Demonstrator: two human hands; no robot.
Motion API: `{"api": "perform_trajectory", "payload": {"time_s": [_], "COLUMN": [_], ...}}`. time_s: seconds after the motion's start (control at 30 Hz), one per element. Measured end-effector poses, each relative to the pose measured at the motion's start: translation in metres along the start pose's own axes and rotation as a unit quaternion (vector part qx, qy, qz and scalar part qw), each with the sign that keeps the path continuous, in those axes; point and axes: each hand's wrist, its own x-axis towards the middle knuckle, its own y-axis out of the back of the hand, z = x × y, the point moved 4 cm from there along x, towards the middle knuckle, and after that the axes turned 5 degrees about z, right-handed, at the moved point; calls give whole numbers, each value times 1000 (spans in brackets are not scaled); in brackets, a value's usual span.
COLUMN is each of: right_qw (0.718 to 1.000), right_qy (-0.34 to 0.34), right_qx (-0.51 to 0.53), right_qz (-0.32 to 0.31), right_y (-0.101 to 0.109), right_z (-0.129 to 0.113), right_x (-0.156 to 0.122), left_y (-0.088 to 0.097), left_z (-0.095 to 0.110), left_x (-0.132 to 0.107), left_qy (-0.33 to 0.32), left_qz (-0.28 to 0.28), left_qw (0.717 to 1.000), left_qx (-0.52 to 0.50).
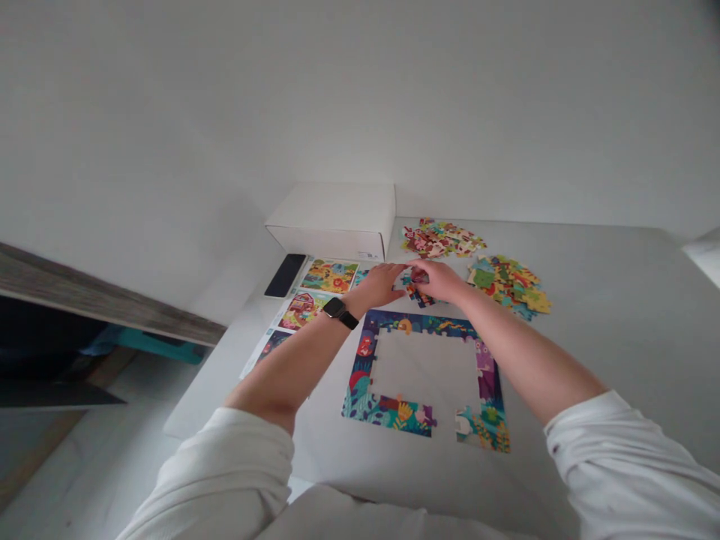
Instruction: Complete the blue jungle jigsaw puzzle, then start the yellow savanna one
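Note:
A jigsaw frame (426, 375) of dark blue border pieces lies on the white table (607, 315), its middle bare and a gap in its near edge. Just beyond its far edge both my hands meet over a small cluster of loose dark pieces (419, 294). My left hand (381, 285), with a black watch on the wrist, lies with fingers stretched toward the cluster. My right hand (437, 279) is curled, fingers pinched on a puzzle piece.
Two piles of loose pieces lie beyond: a reddish one (439, 238) and a yellow-green one (509, 285). A white box (336, 219) stands at the back left, with a picture sheet (307, 300) and a black phone (285, 275) beside it. The table's left edge drops off.

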Motion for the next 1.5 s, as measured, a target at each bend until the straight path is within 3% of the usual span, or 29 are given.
{"api": "perform_trajectory", "payload": {"time_s": [0.17,0.37,0.47,0.7,0.77,0.87,0.93,1.0,1.07,1.13,1.23,1.33,1.43,1.5], "right_qw": [975,918,893,867,848,820,812,817,835,870,934,966,980,983], "right_qy": [-62,-156,-190,-234,-249,-269,-281,-290,-287,-277,-272,-246,-185,-120], "right_qx": [193,348,394,430,460,501,507,496,466,401,214,38,-77,-139], "right_qz": [87,110,106,93,88,73,63,57,56,65,93,69,9,-17], "right_y": [26,43,43,36,28,11,1,-5,-3,6,27,39,37,33], "right_z": [22,37,34,24,16,-2,-14,-20,-19,-10,12,27,26,18], "right_x": [-19,-43,-49,-47,-41,-29,-23,-21,-22,-27,-37,-47,-54,-58], "left_y": [-8,-6,1,25,31,33,30,27,26,26,26,25,17,6], "left_z": [1,-2,-3,-28,-16,20,42,52,46,29,1,-7,8,24], "left_x": [22,30,22,-20,-28,-33,-31,-28,-26,-27,-29,-29,-24,-18], "left_qy": [7,1,11,116,93,31,32,75,140,204,254,234,162,105], "left_qz": [-29,-42,-25,23,56,100,118,128,137,136,100,98,113,87], "left_qw": [999,999,1000,992,994,988,978,971,962,953,954,967,980,990], "left_qx": [-16,0,15,50,4,-116,-169,-190,-190,-180,-126,-18,23,14]}}
